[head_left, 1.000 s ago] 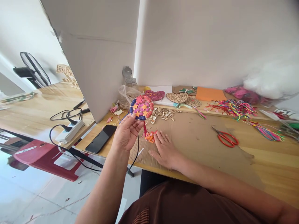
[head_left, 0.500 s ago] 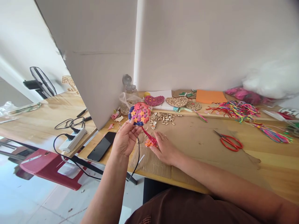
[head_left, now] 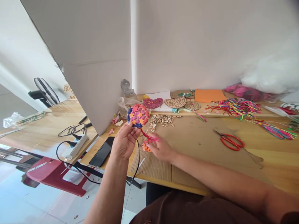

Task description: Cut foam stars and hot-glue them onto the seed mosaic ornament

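Observation:
Between the thumb and fingers of my left hand [head_left: 126, 140], a round peanut-shell ornament [head_left: 138, 116] is held up by its lower edge. Its shells are painted blue, red and purple, with orange and pink stars on the face. A pinkish-red thread tassel [head_left: 149, 137] trails from its bottom towards the right. My right hand [head_left: 162, 149] is at the tassel's loose end, the strands lying against its fingers. Those fingers are blurred, so their grip is unclear. Beside the right thumb is a small pile of orange star pieces [head_left: 146, 147] on the cardboard [head_left: 193, 146].
Peanut shells [head_left: 163, 119] lie behind my hands. Red-handled scissors [head_left: 230, 140] rest on the right, below colourful threads [head_left: 240, 107]. Heart-shaped shell pieces [head_left: 175, 102] and an orange sheet [head_left: 209, 95] line the back. A phone [head_left: 102, 152] and power strip [head_left: 76, 147] are left.
My right hand's fingers have shifted from lying flat to more curled, and the tassel strands have swung up and right. The ornament stays in my left hand. The view has turned slightly.

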`<control>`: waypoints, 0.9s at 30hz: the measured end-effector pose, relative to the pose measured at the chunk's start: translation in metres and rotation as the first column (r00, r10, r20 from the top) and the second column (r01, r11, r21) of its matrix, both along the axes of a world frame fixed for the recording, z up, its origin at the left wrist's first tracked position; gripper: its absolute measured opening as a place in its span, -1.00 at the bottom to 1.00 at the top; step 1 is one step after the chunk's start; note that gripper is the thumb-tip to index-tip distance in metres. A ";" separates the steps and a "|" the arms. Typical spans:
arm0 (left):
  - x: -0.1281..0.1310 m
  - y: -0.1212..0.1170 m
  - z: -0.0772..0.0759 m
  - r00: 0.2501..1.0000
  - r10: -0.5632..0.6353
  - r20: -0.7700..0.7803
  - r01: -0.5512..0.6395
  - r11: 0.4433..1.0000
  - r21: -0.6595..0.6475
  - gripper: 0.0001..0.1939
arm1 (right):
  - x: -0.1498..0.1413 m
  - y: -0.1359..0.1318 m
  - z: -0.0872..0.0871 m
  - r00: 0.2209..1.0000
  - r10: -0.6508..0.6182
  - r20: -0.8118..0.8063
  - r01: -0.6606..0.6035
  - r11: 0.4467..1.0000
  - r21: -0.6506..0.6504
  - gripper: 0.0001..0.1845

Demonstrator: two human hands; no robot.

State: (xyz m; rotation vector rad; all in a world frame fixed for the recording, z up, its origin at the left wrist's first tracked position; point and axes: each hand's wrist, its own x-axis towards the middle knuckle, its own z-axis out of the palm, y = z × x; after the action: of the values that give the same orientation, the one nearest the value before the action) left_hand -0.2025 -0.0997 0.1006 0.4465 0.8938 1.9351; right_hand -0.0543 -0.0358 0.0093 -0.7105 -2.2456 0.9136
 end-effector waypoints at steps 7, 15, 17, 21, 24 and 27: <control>0.040 0.020 -0.012 0.983 -0.182 -0.026 0.181 0.982 -0.063 -0.75 | 0.113 0.055 0.026 0.994 -0.067 0.086 0.089 0.957 -0.277 -0.55; 0.107 0.053 -0.031 0.917 -0.357 -0.180 0.354 0.934 -0.050 -0.67 | 0.176 0.064 0.079 0.981 -0.063 -0.185 -0.022 0.905 -0.425 -0.55; 0.122 0.059 -0.037 0.906 -0.376 -0.193 0.372 0.926 -0.056 -0.67 | 0.178 0.060 0.076 0.952 -0.099 -0.289 -0.032 0.908 -0.418 -0.58; 0.146 0.067 -0.053 0.883 -0.421 -0.205 0.415 0.907 -0.076 -0.65 | 0.179 0.053 0.059 0.891 -0.212 -0.402 0.010 0.893 -0.450 -0.63; 0.159 0.072 -0.066 0.873 -0.442 -0.205 0.428 0.897 -0.110 -0.62 | 0.180 0.053 0.043 0.842 -0.317 -0.437 0.019 0.827 -0.562 -0.63; 0.167 0.078 -0.078 0.873 -0.447 -0.193 0.426 0.893 -0.143 -0.60 | 0.181 0.059 0.027 0.811 -0.376 -0.448 0.012 0.777 -0.630 -0.61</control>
State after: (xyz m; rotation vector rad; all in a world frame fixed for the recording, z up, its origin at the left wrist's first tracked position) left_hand -0.0359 -0.0220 0.0223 0.7508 0.9291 1.4380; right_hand 0.1269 0.0228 0.0362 -0.8065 -1.3127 1.5244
